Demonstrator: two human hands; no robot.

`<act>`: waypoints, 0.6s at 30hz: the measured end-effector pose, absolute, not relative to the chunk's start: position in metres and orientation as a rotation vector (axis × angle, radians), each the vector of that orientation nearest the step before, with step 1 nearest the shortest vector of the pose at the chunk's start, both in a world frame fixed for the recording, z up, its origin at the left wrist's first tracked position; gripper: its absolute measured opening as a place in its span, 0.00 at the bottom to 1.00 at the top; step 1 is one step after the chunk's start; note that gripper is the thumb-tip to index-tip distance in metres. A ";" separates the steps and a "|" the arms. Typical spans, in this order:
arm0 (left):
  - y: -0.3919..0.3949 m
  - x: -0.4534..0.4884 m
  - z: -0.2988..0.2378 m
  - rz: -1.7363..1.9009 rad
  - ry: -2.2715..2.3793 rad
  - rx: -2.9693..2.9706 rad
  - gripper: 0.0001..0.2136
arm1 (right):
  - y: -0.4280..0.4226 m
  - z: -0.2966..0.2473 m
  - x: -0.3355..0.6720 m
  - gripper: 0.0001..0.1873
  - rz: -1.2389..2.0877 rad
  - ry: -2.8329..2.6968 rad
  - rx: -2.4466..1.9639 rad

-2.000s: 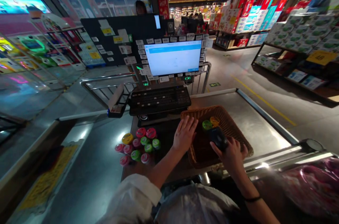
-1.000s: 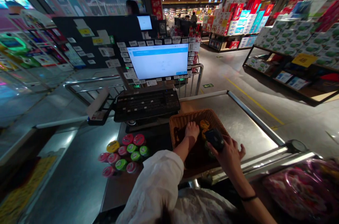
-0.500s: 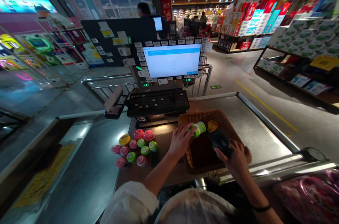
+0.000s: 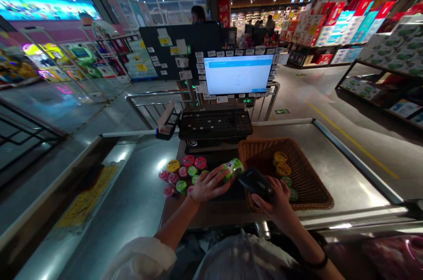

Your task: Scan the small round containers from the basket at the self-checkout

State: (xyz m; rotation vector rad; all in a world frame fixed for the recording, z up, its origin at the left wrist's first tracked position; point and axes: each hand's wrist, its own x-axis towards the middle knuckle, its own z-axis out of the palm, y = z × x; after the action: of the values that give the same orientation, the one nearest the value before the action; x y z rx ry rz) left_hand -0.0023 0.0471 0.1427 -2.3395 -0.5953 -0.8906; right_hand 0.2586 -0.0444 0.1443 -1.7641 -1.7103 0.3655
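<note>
My left hand [image 4: 209, 185] is shut around a small green-and-white bottle [image 4: 233, 169], just left of the wicker basket [image 4: 264, 145]. My right hand [image 4: 276, 198] grips a black handheld barcode scanner [image 4: 256, 184] above the basket's near edge. In the basket lie yellow-lidded tubs [image 4: 280, 163] and green-lidded tubs [image 4: 289, 187]. A cluster of small round tubs [image 4: 183, 175] with pink, yellow and green lids stands on the counter to the left of my left hand, with its fingers close to them.
A black keyboard [image 4: 214, 124] and a bright monitor [image 4: 238, 75] edged with paper notes stand ahead. A steel counter [image 4: 343, 161] lies right of the basket, a metal railing [image 4: 155, 100] stands behind, and a person [image 4: 198, 13] is beyond the board. Merchandise shelves [image 4: 380, 50] fill the right.
My left hand has carried the green bottle out of the basket area leftward toward the tubs. More tubs now show in the basket. My right hand still holds the scanner.
</note>
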 end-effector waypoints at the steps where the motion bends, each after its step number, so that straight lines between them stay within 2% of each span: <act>1: 0.048 -0.007 0.140 -0.871 -0.592 -2.347 0.13 | -0.044 0.145 0.254 0.25 0.375 -1.718 -1.760; 6: 0.049 -0.023 0.135 -0.716 -0.667 -2.359 0.18 | -0.043 0.140 0.241 0.25 0.329 -1.705 -1.753; 12: 0.049 -0.023 0.146 -0.798 -0.595 -2.290 0.17 | -0.041 0.136 0.235 0.24 0.282 -1.644 -1.734; 18: 0.052 -0.025 0.140 -0.723 -0.652 -2.354 0.17 | -0.041 0.139 0.236 0.22 0.291 -1.647 -1.767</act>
State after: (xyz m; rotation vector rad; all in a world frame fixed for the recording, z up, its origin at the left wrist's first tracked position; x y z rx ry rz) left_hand -0.0253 0.0520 0.1405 -2.3539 -0.6525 -0.7233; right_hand 0.2362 -0.0408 0.1387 -1.7675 -1.6473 0.2906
